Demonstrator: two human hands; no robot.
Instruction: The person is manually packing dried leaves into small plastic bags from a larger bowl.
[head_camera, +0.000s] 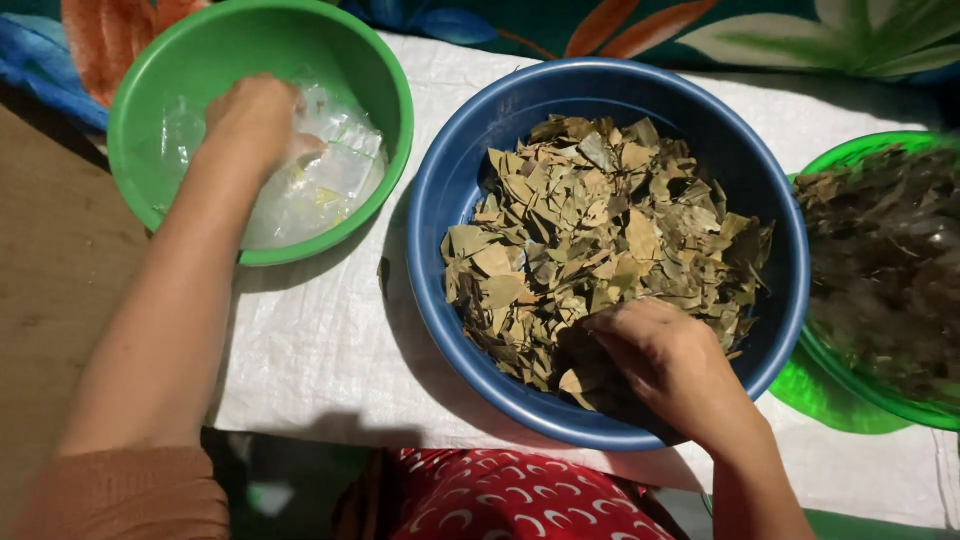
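Observation:
A large blue basin (445, 190) in the middle holds a heap of dried, broken brown leaves (590, 220). My right hand (665, 365) rests in the near part of that heap, fingers curled into the leaves. At the upper left a green bowl (135, 110) holds clear plastic bags (335, 170). My left hand (255, 120) reaches into this bowl with its fingers closed on the plastic.
A second green basin (850, 155) full of darker dried leaves sits at the right edge, with a green lid (825, 395) under it. Everything stands on a white woven sheet (320, 340). Brown floor lies to the left, patterned cloth at the back.

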